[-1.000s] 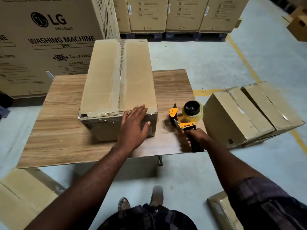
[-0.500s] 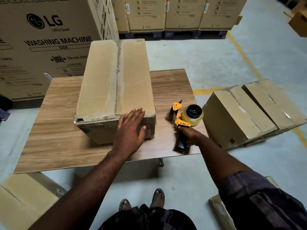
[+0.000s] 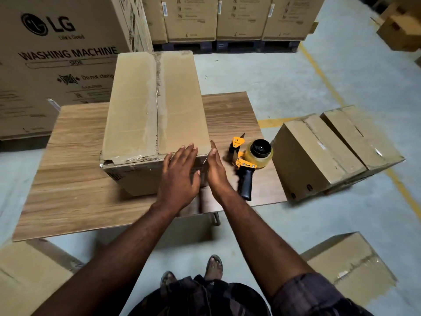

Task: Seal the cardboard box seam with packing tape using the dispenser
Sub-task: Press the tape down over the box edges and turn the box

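Note:
A long brown cardboard box (image 3: pixel 136 115) lies on the wooden table (image 3: pixel 75 179), its taped centre seam (image 3: pixel 157 103) running away from me. My left hand (image 3: pixel 180 176) rests flat, fingers spread, on the box's near right corner. My right hand (image 3: pixel 216 169) is held edge-on at the box's right side, fingers straight, holding nothing. The orange tape dispenser (image 3: pixel 247 160) with its yellowish tape roll and black handle lies on the table just right of my right hand.
Two cardboard boxes (image 3: pixel 330 151) lean on the floor right of the table. More boxes (image 3: pixel 348 270) sit on the floor near my feet on both sides. A large washing machine carton (image 3: pixel 57 53) stands behind left; palletised cartons line the back.
My right hand has let go of the dispenser, which now lies on the table, and moved left to the box's right side. My left hand stayed on the box corner.

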`<state>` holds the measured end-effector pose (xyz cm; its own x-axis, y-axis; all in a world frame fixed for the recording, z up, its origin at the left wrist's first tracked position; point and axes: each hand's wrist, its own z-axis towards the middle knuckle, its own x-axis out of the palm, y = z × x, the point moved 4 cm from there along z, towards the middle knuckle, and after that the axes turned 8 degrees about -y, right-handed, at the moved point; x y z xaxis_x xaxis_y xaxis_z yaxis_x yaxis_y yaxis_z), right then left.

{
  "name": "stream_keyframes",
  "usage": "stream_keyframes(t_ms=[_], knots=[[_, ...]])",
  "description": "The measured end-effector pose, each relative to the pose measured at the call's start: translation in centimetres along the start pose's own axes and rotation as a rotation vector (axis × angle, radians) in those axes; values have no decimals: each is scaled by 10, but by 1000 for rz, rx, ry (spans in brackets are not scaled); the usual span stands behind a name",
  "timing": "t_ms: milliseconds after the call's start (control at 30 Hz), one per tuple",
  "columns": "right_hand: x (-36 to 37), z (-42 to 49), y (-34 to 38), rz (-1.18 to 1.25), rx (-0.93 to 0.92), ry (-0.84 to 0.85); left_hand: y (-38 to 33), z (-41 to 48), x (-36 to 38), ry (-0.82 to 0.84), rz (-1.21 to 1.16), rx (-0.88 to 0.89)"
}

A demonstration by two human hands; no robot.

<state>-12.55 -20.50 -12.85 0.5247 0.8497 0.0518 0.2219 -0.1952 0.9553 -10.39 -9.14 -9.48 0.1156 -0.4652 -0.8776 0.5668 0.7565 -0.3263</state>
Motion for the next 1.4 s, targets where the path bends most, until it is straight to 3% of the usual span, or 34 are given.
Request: stream_keyframes(t_ms=[167,300,433,800,933,1100,1400], knots=[[-5,1,-11,82,-71,-12,2,0,-2,62,64,51],[-14,9,-16,219,19,-77,2,0,-3,76,67,57],[-9,7,-15,224,-5,-128,2,0,-5,84,65,60],[-4,-7,-17,-249,-287,-327,5,0,-3,57,39,65],[-18,-3,-15,-400,-371,-205,7,4,-7,16,-79,18],[-23,4,18,-233,-381,-176,14,23,-19,-51,-116,-12],[-28,6,18,-633,-732,-60,28,23,-9,-195,-28,205]])
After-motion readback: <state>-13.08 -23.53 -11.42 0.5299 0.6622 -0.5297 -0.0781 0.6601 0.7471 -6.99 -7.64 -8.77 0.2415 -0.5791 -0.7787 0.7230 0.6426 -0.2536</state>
